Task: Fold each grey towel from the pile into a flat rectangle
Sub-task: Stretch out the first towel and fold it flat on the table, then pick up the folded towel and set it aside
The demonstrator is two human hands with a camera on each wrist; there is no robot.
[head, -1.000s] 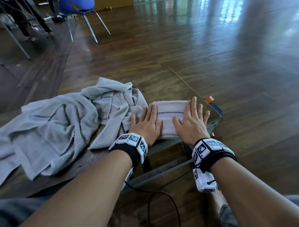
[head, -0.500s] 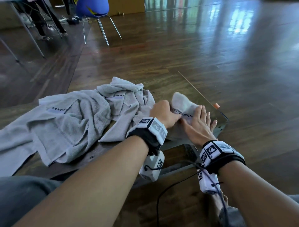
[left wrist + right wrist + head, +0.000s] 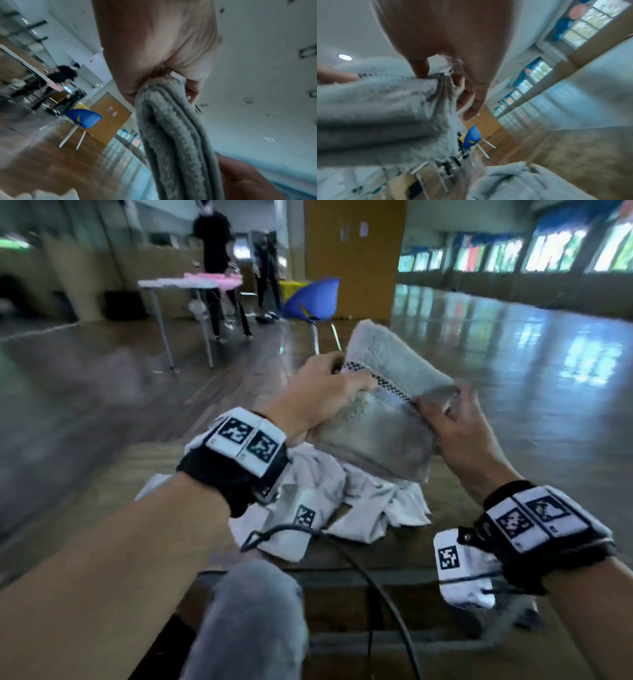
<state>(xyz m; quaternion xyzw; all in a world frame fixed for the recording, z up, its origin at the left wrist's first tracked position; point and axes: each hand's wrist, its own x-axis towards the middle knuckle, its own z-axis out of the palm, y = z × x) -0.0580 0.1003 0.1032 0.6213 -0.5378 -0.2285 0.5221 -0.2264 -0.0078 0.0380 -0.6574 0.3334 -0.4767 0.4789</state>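
Folded towel (image 3: 383,419) lifted clear of pile (image 3: 342,508), our left hand (image 3: 315,402) and right hand (image 3: 459,433) each pinching an end; we'd keep layers squared, set down flat.

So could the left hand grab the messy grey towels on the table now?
Probably not yet: the left hand is gripping the folded grey towel, held up above the crumpled grey towel pile with the right hand.
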